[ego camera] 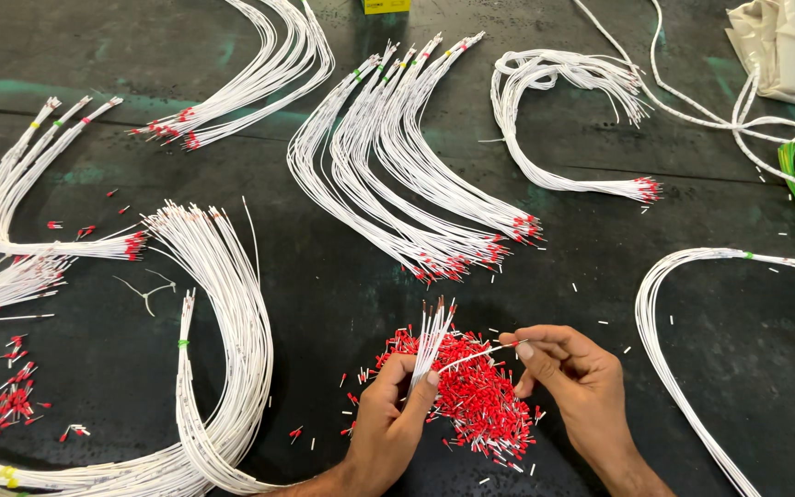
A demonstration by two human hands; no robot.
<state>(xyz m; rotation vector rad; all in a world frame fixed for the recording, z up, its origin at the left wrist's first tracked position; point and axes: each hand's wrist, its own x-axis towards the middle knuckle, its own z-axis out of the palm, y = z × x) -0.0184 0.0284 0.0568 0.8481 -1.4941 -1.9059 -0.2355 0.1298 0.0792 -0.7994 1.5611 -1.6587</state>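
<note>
The left hand (388, 414) was closed around a small bundle of white wires (431, 339), their ends fanned upward. The right hand (568, 373) pinched a single white wire (476, 355) between fingertips, over a heap of red ferrules (476, 396) on the dark desk (324, 294). Finished wire bundles (407, 175) lay beyond.

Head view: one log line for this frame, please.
left hand: holds white wire bunch upright | right hand: pinches single white wire | below: red ferrule pile | surface: dark table
</note>
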